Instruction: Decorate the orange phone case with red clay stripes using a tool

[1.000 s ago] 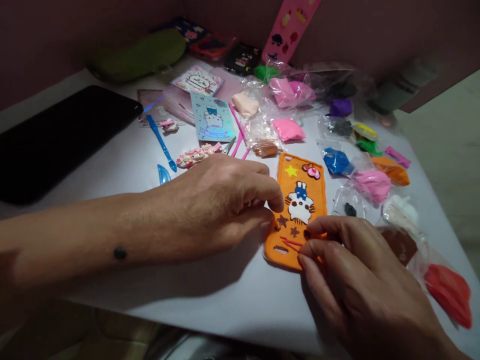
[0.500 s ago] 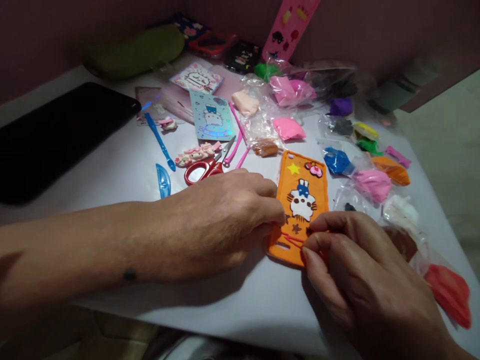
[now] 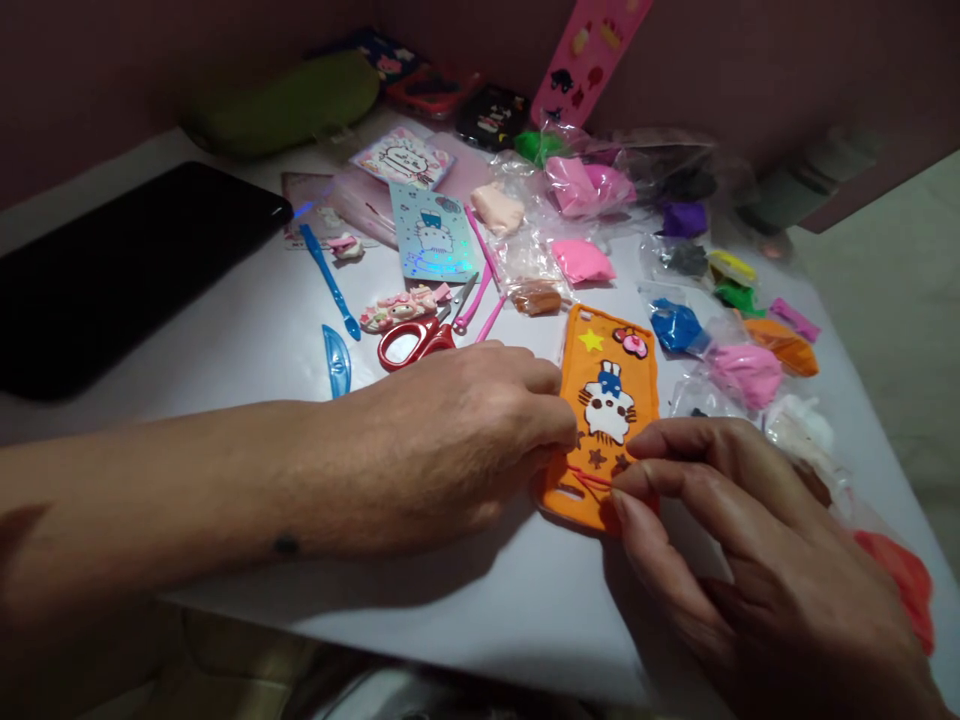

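Observation:
An orange clay-covered phone case (image 3: 566,400) lies on the table, bearing a white cat figure (image 3: 609,415) in blue, a yellow star (image 3: 591,341), a pink cherry piece (image 3: 632,342) and small brown stars. A thin red clay strand (image 3: 592,480) crosses its near end. My left hand (image 3: 472,430) rests at the case's left edge, fingers curled by the strand's left end; its fingertips are hidden. On the other side, my right hand (image 3: 750,540) pinches the strand's right end between thumb and fingers.
Bagged clay lumps, such as the blue one (image 3: 675,325), spread along the right and back. Red-handled scissors (image 3: 416,342), a blue clay knife (image 3: 337,360) and a blue modelling tool (image 3: 328,280) lie beyond my left hand. A large black tablet-like slab (image 3: 142,270) sits at left.
The whole view has shifted slightly. My right fingertips have drawn a little away from the brown stars, showing more of the rightmost one. My left hand keeps its place on the case.

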A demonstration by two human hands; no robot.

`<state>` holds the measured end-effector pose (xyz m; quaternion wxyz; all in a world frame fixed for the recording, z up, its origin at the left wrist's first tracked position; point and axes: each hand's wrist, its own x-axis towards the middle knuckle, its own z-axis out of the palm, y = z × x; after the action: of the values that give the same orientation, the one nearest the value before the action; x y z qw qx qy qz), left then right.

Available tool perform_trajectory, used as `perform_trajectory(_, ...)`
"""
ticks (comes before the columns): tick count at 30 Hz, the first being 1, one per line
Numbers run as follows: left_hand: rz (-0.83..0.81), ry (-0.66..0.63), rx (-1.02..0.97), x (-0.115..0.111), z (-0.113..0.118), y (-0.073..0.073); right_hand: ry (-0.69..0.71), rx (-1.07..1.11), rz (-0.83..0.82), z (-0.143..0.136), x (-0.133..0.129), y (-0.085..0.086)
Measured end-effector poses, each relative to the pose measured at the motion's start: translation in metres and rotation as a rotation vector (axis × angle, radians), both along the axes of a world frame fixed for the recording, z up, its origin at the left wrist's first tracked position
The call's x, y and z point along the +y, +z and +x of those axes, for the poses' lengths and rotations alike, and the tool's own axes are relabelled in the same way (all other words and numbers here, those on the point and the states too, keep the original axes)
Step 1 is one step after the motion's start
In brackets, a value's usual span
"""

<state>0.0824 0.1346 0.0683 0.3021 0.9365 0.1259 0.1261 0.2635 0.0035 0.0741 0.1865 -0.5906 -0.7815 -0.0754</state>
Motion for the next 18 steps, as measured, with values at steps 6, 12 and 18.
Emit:
perform_trajectory(6,-0.007,0.016,-0.063,0.000,-0.001,-0.004,-0.003,-0.033,0.021,-0.001,-0.001,0.003)
perform_trajectory(12,-0.074,0.030,-0.217,-0.001,0.001,-0.011,-0.009,-0.045,0.023,0.000,0.000,0.004)
perform_trajectory(18,-0.035,0.040,-0.265,-0.008,0.007,-0.014,-0.074,0.023,0.077,-0.013,0.013,0.004)
